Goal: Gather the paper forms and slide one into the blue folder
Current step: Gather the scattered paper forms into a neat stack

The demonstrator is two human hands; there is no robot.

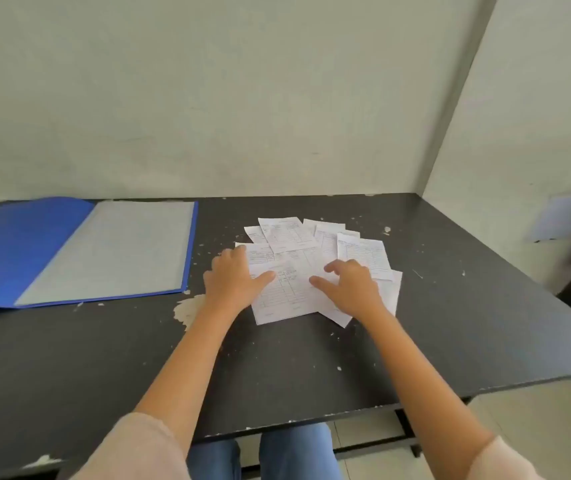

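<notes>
Papers, white printed forms with ruled tables (287,265), are lying fanned out in an overlapping heap on the black, paint-chipped tabletop (450,323), a little right of its middle, and we are looking down on them from above with both our bare hands resting on the pile. Our left hand (233,278) is lying flat on the left edge of the heap, fingers spread and loose, the thumb stretching rightward across the nearest sheet; it is pressing on the paper, not gripping it. Our right hand (353,287) is sitting on the right part of the heap with its fingers curled in a half-arched claw, fingertips touching the sheets, and it is closing on nothing. The two hands are lying near each other with the nearest, largest sheet showing between them. Well apart to the left, the blue cardboard folder (10,251) is lying open flat on the same tabletop, its left leaf showing plain blue and its right leaf carrying a pale grey-white inner page (whether that is a pocket or a loose sheet we cannot tell). No form is lying in the folder. Pale pink sleeves (138,448) are covering our upper arms, and blue jeans (294,452) are showing below the table's near edge.
</notes>
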